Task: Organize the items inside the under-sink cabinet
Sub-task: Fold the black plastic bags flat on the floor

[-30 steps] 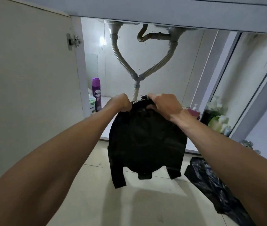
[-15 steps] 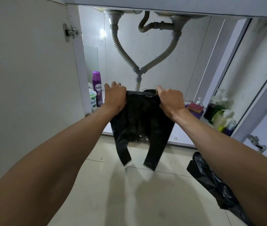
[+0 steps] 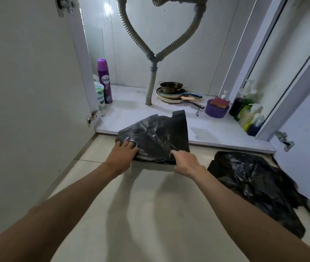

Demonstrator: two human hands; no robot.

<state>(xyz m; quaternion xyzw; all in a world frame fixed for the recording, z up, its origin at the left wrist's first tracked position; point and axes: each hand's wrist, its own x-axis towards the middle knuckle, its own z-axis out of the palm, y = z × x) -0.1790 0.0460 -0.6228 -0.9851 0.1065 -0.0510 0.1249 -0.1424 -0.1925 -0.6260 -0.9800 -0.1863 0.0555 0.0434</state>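
Fingers of my left hand [image 3: 123, 154] and right hand [image 3: 185, 163] grip one black bag [image 3: 156, 137] overhanging the shelf [image 3: 131, 114] edge; a second bag [image 3: 254, 186] lies on the floor [image 3: 150, 205].

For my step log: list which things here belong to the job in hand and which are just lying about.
In hand: black bag, gripped by left hand and right hand, at the cabinet floor edge.
Lying about: bag pile on the tiles, pans, purple bowl, spray can, soap bottles.
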